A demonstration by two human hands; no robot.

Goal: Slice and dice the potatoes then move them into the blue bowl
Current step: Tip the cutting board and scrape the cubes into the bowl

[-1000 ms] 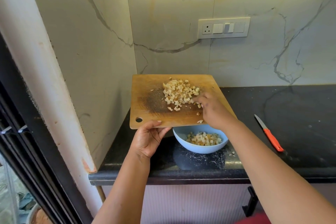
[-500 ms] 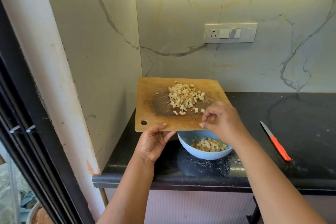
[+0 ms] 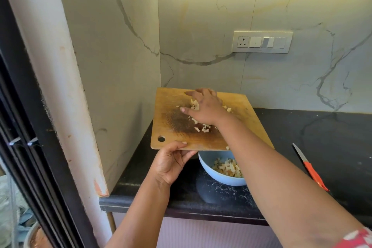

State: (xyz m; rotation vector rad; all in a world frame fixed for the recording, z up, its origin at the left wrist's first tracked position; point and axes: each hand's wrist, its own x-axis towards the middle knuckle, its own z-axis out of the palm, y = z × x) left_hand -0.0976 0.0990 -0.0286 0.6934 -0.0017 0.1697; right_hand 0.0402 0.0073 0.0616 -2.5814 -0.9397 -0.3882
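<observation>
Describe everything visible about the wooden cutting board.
The cutting board is a square, light-brown wooden slab with rounded corners, a hanging hole near one corner and a dark, scored patch mid-surface. It is held tilted above the blue bowl. The left hand grips its near edge; the right hand rests among diced potato on top.

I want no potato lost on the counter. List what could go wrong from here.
1. The board is tilted over the bowl, held only by the left hand at its near edge; it could slip.
2. The right hand spreads over the dice; the board is wider than the bowl, so a broad sweep may send pieces past the rim. One piece already sits at the board's edge.
3. The knife lies near the right forearm; a pull back might knock it.
</observation>
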